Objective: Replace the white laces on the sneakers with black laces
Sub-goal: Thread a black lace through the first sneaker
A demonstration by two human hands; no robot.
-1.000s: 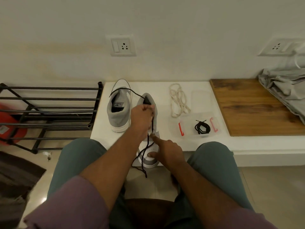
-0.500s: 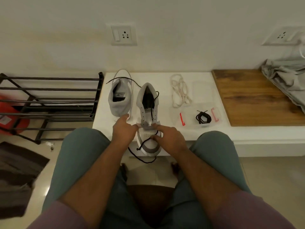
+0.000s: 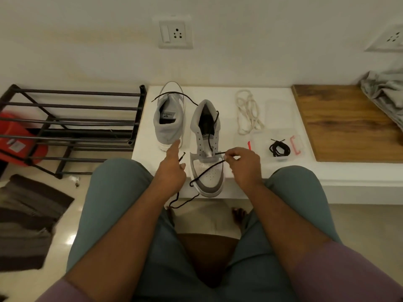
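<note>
Near sneaker (image 3: 207, 171), table front edge: lacing underway. Right hand (image 3: 243, 165) pinches black lace (image 3: 208, 170) at a low eyelet; left hand (image 3: 172, 168) released, forefinger out. Next: thread the neighbouring eyelet.

One head-worn camera looks forward and steeply down, close over the left hand (image 3: 172, 173) and right hand (image 3: 244, 168), toward the wall beyond them.

I see a white wall (image 3: 87, 40) with a socket (image 3: 175, 32), a black rack (image 3: 72, 118) far left, a wooden board (image 3: 344, 125) right, glossy floor (image 3: 359, 225).
</note>
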